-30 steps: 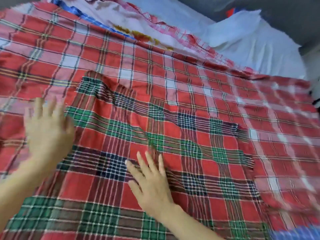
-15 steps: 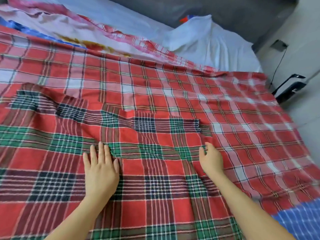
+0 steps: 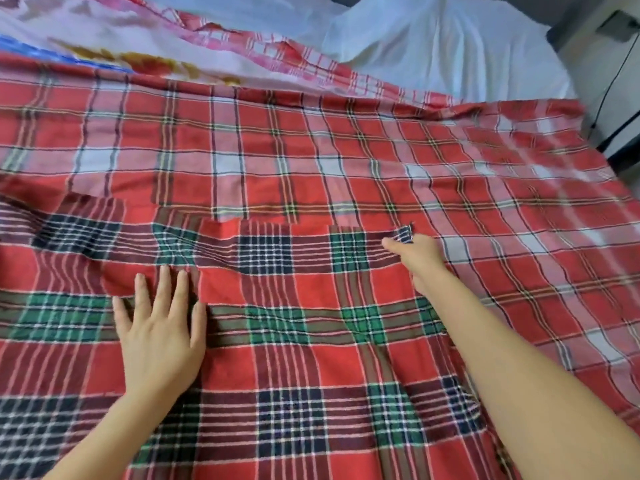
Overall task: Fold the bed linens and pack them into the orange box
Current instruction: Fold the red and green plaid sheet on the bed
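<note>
Nearest you, both bare forearms reach out over the red plaid sheet, the one with green and navy squares, which lies spread across the bed. Your left hand rests flat on it, fingers straight and spread, gripping nothing. Your right hand is farther out and to the right, at the far edge of this layer. Its thumb and fingers pinch the sheet's corner, which stands up a little from the surface. From that pinched corner the far edge runs unevenly leftward. Beyond it lies a paler red-and-white check cloth; you cannot tell whether it is the same sheet's other face. Past that, toward the head of the bed, are a floral sheet, a pink check cloth and a white sheet, all rumpled.
</note>
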